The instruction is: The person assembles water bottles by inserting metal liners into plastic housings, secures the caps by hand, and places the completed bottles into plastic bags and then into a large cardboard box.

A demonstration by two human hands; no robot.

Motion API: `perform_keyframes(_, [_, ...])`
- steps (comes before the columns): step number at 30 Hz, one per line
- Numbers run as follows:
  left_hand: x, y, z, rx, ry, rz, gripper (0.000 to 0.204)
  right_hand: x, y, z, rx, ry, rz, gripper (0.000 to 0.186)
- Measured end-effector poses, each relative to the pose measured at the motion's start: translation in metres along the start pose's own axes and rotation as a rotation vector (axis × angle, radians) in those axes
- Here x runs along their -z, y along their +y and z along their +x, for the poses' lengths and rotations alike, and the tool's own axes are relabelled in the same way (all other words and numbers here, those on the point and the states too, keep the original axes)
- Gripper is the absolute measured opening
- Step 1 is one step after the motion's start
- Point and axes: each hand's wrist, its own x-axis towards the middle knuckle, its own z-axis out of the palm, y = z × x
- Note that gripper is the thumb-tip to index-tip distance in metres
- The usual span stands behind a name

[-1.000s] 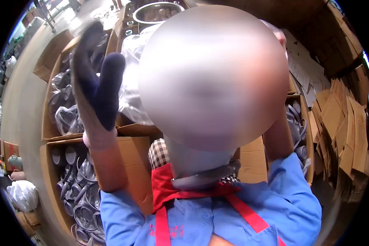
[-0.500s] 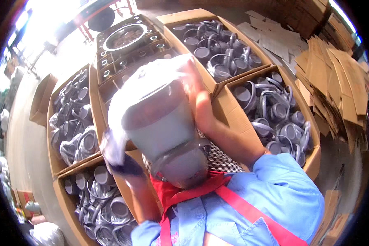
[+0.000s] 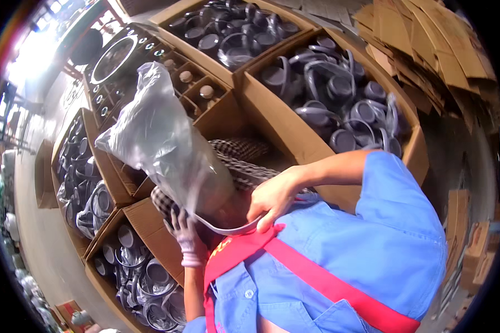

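Observation:
A large rounded container in a clear plastic bag [image 3: 175, 139] is tilted up in front of my chest, the loose end of the bag pointing away. At its near end runs a thin curved grey handle [image 3: 225, 228]. My right hand [image 3: 275, 200], bare, is closed with thumb and fingers on the right end of this handle. My left hand [image 3: 186, 236], in a light glove with darker fingers, lies along the container's left side with its fingers stretched and spread. The bag's glare hides what kind of container it is.
Open cartons of grey handled parts, some bagged, stand to the left [image 3: 122, 208], far [image 3: 233, 69] and right [image 3: 328, 152]. A divided carton [image 3: 222, 114] holds bottle-like items. A round metal ring [image 3: 114, 59] lies beyond. Flattened cardboard [image 3: 428, 41] is piled at the far right.
The container has turned, its bag end now pointing far left. My right hand has come down from its far side to the handle near my chest. My left hand's fingers have spread.

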Motion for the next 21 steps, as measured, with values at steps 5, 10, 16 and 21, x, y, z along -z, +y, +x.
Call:
perform_keyframes(5, [0.03,0.038,0.109,0.065,0.105,-0.245,0.016,-0.035,0.032,0.002,0.224,0.573,-0.257,0.03])
perform_keyframes(10, [0.032,-0.033,0.197,0.567,0.319,-1.442,0.021,0.004,0.001,-0.064,0.371,1.169,0.409,0.029])
perform_keyframes(16, [0.099,0.19,0.264,-0.509,0.102,-0.67,0.018,-0.002,0.029,-0.12,0.424,1.398,0.435,0.051])
perform_keyframes(21, [0.062,0.269,0.303,-0.714,0.165,-0.747,0.023,0.012,0.035,-0.196,0.592,1.59,0.237,0.064])
